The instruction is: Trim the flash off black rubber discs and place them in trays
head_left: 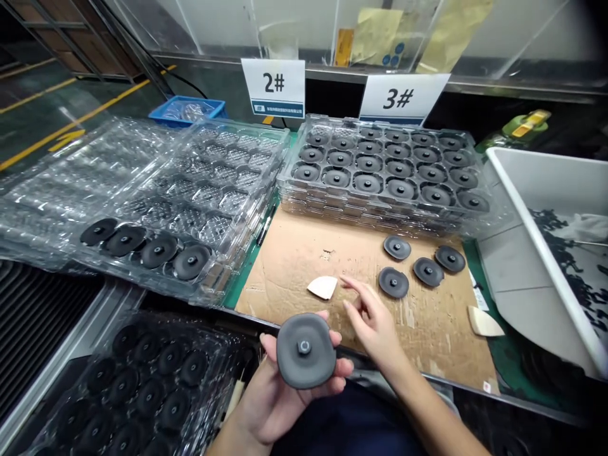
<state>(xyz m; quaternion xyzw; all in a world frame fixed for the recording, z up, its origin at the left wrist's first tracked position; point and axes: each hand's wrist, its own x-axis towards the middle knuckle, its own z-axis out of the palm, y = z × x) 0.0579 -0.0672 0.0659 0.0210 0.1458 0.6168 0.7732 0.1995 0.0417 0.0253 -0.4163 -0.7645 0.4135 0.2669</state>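
Observation:
A black rounded-square plastic part with a small central knob [306, 361] rests face up in my left hand [280, 399], whose fingers curl round its edges. My right hand [373, 320] is empty, thumb and forefinger apart. Just left of its fingertips lies a white wedge-shaped pad [323, 287] on the cardboard sheet [285, 253]. Several matching black parts [393, 282] lie loose on the cardboard to the right of that hand.
Behind the cardboard stands a stack of clear trays [370, 209] filled with black parts. Another clear tray [223, 190] at left holds parts in its front row. A lower tray [142, 386] sits front left. A white bin [517, 266] with small black pieces borders the right.

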